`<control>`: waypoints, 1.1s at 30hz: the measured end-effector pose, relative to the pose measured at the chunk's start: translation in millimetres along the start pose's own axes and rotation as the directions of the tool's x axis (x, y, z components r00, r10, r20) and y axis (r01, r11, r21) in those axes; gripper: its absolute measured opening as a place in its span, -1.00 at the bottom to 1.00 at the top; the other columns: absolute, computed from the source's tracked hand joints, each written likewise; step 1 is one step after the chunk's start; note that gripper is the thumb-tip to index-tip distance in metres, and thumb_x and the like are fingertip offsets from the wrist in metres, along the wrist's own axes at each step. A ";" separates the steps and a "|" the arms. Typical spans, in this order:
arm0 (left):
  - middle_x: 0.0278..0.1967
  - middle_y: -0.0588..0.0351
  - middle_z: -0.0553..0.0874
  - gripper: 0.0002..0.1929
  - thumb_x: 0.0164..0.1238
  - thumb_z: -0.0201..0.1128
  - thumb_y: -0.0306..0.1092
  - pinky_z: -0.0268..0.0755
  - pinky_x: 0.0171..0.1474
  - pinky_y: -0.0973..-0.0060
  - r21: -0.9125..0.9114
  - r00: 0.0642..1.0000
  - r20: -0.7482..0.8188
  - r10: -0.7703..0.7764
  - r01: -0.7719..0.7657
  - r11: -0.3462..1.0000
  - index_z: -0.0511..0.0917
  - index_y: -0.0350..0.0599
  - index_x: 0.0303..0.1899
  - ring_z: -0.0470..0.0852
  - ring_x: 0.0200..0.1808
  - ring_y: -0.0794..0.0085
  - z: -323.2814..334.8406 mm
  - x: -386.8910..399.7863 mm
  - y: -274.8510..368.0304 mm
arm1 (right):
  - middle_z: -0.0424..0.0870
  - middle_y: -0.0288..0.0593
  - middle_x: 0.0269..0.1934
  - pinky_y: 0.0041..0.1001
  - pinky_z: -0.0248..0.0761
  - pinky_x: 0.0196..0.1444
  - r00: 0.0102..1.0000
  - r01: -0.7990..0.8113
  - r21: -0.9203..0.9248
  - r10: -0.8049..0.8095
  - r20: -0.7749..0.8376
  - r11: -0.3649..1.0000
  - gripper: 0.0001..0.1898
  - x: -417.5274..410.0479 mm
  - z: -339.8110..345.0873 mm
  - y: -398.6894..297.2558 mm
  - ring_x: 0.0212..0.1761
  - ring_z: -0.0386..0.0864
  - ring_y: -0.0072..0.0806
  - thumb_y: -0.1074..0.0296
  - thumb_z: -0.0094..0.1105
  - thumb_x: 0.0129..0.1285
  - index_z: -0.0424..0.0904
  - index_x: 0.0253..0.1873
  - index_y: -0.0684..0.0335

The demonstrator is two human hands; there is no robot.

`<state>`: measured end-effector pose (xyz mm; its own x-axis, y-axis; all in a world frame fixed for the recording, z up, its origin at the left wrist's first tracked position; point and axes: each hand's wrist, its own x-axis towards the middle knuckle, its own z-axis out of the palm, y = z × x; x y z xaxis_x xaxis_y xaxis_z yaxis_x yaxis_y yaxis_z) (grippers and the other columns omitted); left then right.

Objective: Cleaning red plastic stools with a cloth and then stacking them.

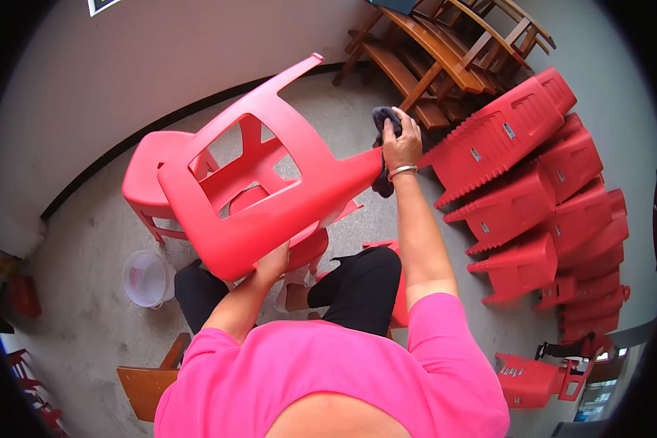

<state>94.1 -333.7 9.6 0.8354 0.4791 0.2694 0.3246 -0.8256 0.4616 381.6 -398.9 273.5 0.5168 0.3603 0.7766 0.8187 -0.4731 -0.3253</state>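
Note:
A red plastic stool is held tilted in front of me, its legs pointing up and to the right. My left hand grips its lower edge, with the fingers partly hidden behind the plastic. At the end of the nearer leg, my right hand clasps a dark cloth against the leg tip. Behind the raised stool, another red plastic stool stands upright on the floor. More red plastic shows under the held stool, mostly covered by it.
A translucent plastic bucket stands on the floor at left. Nested stacks of red stools lie on their sides along the right. Wooden benches are piled at the back by the wall. A person is at far right.

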 end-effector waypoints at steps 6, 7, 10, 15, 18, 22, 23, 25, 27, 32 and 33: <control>-0.16 -0.10 0.66 -0.61 0.17 0.31 -0.25 0.47 0.00 0.14 -0.053 0.989 0.142 -0.038 0.046 0.998 0.50 -0.23 -0.01 0.63 -0.08 -0.04 -77.6 -3.0 54.4 | 0.68 -0.19 -0.13 -0.27 0.43 0.04 0.993 0.110 0.002 -0.110 0.029 0.994 -0.72 6.1 26.7 -25.1 -0.07 0.60 -0.19 0.17 0.26 0.17 0.63 -0.01 0.00; -0.08 -0.12 0.65 -0.53 0.17 0.34 -0.21 0.48 0.03 0.22 -0.180 0.993 0.096 0.074 -0.056 0.982 0.51 -0.20 0.09 0.63 -0.03 0.04 -111.7 -3.9 70.5 | 0.68 -0.18 -0.13 -0.26 0.43 0.04 0.994 0.102 0.004 -0.102 0.025 0.995 -0.71 5.5 28.5 -20.7 -0.07 0.60 -0.19 0.17 0.26 0.17 0.63 -0.01 0.00; -0.36 0.11 0.69 -0.80 0.20 0.33 -0.32 0.53 -0.27 0.42 -0.426 0.929 -0.157 0.335 -0.370 0.826 0.61 -0.17 -0.19 0.69 -0.32 0.25 -215.1 -1.1 94.1 | 0.68 -0.16 -0.13 -0.25 0.43 0.03 0.995 0.098 0.034 -0.099 0.000 0.995 -0.72 2.9 24.6 -15.7 -0.08 0.60 -0.17 0.16 0.24 0.19 0.62 0.00 0.02; 0.11 -0.08 0.55 -0.63 0.43 0.11 -0.09 0.20 0.29 0.23 -0.127 0.700 -0.662 -0.267 0.247 0.961 0.54 -0.19 0.04 0.43 0.21 0.12 -267.5 21.1 4.3 | 0.68 -0.15 -0.13 -0.25 0.42 0.03 0.996 0.052 0.103 -0.044 -0.081 0.993 -0.72 -10.9 11.0 -25.8 -0.10 0.60 -0.15 0.19 0.22 0.22 0.61 0.00 0.10; 0.29 -0.10 0.37 -0.39 0.50 -0.18 0.18 -0.09 0.43 0.18 -0.295 0.671 -0.595 -0.443 0.330 0.897 0.43 -0.17 0.21 0.16 0.39 0.10 -234.5 12.9 -44.2 | 0.68 -0.16 -0.16 -0.27 0.40 -0.07 0.993 0.096 0.372 -0.116 0.031 0.923 -0.74 -53.9 13.5 -87.8 -0.14 0.59 -0.19 0.24 0.23 0.21 0.61 -0.03 0.12; 0.33 -0.13 0.32 -0.30 0.48 -0.28 0.27 -0.12 0.45 0.15 -0.346 0.717 -0.549 -0.429 0.272 0.898 0.38 -0.16 0.27 0.11 0.42 0.08 -231.5 19.9 -22.1 | 0.66 -0.24 -0.21 -0.35 0.32 -0.11 0.903 0.265 0.451 -0.384 0.194 0.852 -0.72 -111.8 -18.0 -175.7 -0.13 0.59 -0.31 0.33 0.31 0.10 0.60 -0.05 0.08; 0.33 -0.13 0.32 -0.30 0.48 -0.28 0.27 -0.12 0.45 0.15 -0.345 0.727 -0.546 -0.416 0.257 0.903 0.38 -0.16 0.27 0.11 0.42 0.08 -230.5 19.8 -21.6 | 0.64 -0.26 -0.16 -0.34 0.30 -0.09 0.859 0.306 0.507 -0.463 0.218 0.806 -0.70 -125.0 -21.5 -195.2 -0.08 0.57 -0.32 0.33 0.31 0.05 0.60 -0.05 0.06; 0.33 -0.15 0.31 -0.29 0.47 -0.28 0.30 -0.12 0.45 0.13 -0.221 0.766 -0.522 -0.376 0.305 0.927 0.37 -0.12 0.29 0.11 0.42 0.05 -228.5 22.8 -26.3 | 0.58 -0.28 -0.05 -0.34 0.29 -0.05 0.790 0.428 0.529 -0.588 0.174 0.733 -0.66 -152.3 -18.4 -226.9 0.01 0.53 -0.34 0.33 0.30 -0.02 0.59 -0.06 0.03; 0.35 -0.15 0.27 -0.29 0.41 -0.23 0.35 -0.09 0.42 0.06 -0.173 0.756 -0.517 -0.403 0.369 0.913 0.39 -0.02 0.28 0.12 0.42 0.02 -225.3 20.8 -38.0 | 0.52 -0.28 0.03 -0.34 0.27 -0.02 0.754 0.501 0.480 -0.635 0.165 0.720 -0.62 -163.0 -11.6 -231.9 0.09 0.48 -0.35 0.32 0.27 -0.05 0.58 -0.04 0.00; 0.36 -0.13 0.27 -0.35 0.37 -0.03 0.28 -0.06 0.41 0.04 0.083 0.777 -0.505 -0.377 0.478 0.874 0.41 -0.01 0.27 0.13 0.43 0.04 -234.9 10.7 -53.8 | 0.53 -0.29 0.05 -0.31 0.28 0.09 0.779 0.485 0.483 -0.611 0.142 0.729 -0.59 -129.7 -5.7 -189.1 0.14 0.48 -0.32 0.40 0.30 -0.08 0.57 -0.03 -0.03; 0.36 -0.13 0.27 -0.35 0.37 -0.03 0.28 -0.06 0.41 0.04 0.081 0.777 -0.512 -0.366 0.467 0.880 0.41 -0.01 0.27 0.13 0.43 0.04 -234.5 10.2 -55.7 | 0.53 -0.29 0.06 -0.31 0.27 0.08 0.793 0.485 0.428 -0.590 0.153 0.763 -0.60 -119.3 -6.9 -173.2 0.14 0.48 -0.32 0.41 0.30 -0.07 0.57 -0.03 -0.03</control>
<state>-19.4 -212.9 184.8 0.3032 0.8269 0.4736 0.7119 -0.5270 0.4643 176.4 -365.5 240.9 -0.0349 0.6879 0.7250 0.9822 0.1575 -0.1022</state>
